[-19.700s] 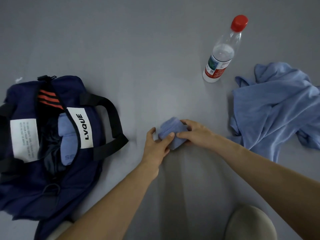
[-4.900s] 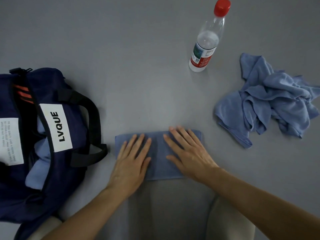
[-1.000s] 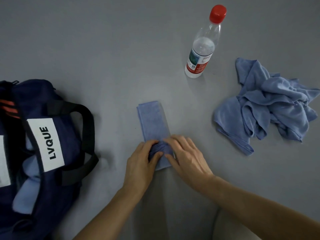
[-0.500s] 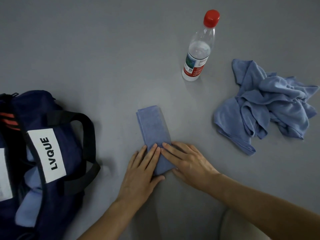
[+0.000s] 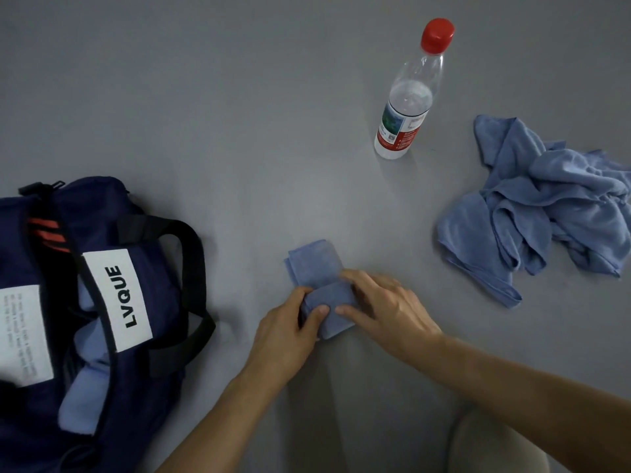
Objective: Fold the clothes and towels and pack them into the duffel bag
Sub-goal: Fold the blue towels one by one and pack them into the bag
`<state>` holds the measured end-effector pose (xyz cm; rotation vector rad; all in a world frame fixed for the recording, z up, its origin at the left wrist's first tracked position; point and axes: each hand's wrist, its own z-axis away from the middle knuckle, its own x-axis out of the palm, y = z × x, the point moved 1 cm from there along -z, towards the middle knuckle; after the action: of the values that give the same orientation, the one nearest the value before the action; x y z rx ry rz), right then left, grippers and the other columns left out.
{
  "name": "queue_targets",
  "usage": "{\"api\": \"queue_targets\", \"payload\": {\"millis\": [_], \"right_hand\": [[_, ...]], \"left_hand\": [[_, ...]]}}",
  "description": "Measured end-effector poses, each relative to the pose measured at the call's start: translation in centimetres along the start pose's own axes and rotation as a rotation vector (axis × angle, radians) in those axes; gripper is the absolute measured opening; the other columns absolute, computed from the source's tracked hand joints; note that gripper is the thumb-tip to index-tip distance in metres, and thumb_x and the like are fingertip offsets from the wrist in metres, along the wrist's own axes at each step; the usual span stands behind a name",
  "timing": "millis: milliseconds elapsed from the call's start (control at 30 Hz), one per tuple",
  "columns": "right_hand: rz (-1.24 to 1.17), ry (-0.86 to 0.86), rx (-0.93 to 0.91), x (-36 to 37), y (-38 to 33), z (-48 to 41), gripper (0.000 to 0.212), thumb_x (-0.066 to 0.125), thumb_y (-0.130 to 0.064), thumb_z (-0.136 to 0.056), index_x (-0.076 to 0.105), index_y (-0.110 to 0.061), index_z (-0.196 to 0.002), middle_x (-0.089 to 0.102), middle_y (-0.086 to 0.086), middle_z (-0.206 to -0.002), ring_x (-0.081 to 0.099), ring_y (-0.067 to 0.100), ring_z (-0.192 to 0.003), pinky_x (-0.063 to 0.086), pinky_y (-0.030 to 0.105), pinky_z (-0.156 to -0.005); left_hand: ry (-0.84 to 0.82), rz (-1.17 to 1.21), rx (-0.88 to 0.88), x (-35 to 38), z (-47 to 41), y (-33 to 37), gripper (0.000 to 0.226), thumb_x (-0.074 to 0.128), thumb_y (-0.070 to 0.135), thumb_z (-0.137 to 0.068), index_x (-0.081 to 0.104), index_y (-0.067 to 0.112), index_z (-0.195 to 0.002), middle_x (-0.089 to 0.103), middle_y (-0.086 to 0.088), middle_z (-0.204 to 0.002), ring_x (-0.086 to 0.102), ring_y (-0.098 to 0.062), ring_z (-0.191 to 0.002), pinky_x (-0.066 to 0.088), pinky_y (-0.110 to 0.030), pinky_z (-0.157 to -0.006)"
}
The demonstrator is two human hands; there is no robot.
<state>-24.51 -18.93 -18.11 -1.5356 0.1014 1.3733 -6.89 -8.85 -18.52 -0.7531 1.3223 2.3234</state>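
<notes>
2 hands on the small blue towel (image 5: 316,268): left hand (image 5: 285,331) & right hand (image 5: 386,310) both curl fingers round its rolled near end, gripping.

Half-rolled blue towel (image 5: 317,271) lies between open navy duffel bag (image 5: 160,285) and crumpled cloth (image 5: 539,213).

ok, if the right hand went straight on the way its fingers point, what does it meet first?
The right hand points left and slightly away. It first meets the blue towel it grips, then the left hand on the fold's other side. Beyond those, probably the duffel bag handle, but depth is unclear.
</notes>
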Motion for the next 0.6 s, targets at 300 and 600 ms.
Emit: {"api": "queue_targets", "payload": {"millis": [300, 600], "right_hand": [[0.442, 0.111, -0.376, 2.3, 1.3, 0.1, 0.065, 0.064, -0.048, -0.084, 0.054, -0.015, -0.14, 0.051, 0.004, -0.147, 0.057, 0.028, -0.121, 0.054, 0.04, -0.087], [0.446, 0.22, -0.421, 2.0, -0.2, -1.7, 0.051, 0.074, -0.028, -0.074, 0.066, -0.01, -0.121, 0.063, 0.009, -0.126, 0.063, 0.029, -0.103, 0.054, 0.041, -0.079]], "left_hand": [[0.346, -0.181, 0.204, 0.8, 0.0, 0.2, 0.028, 0.057, 0.045, -0.094, 0.062, 0.025, -0.113, 0.056, 0.014, -0.111, 0.054, -0.008, -0.093, 0.047, -0.022, -0.076], [0.119, -0.327, 0.371, -1.1, -1.4, -2.4, 0.066, 0.076, 0.055, -0.075, 0.057, 0.028, -0.132, 0.051, 0.009, -0.125, 0.052, -0.016, -0.105, 0.051, -0.033, -0.088]]}}
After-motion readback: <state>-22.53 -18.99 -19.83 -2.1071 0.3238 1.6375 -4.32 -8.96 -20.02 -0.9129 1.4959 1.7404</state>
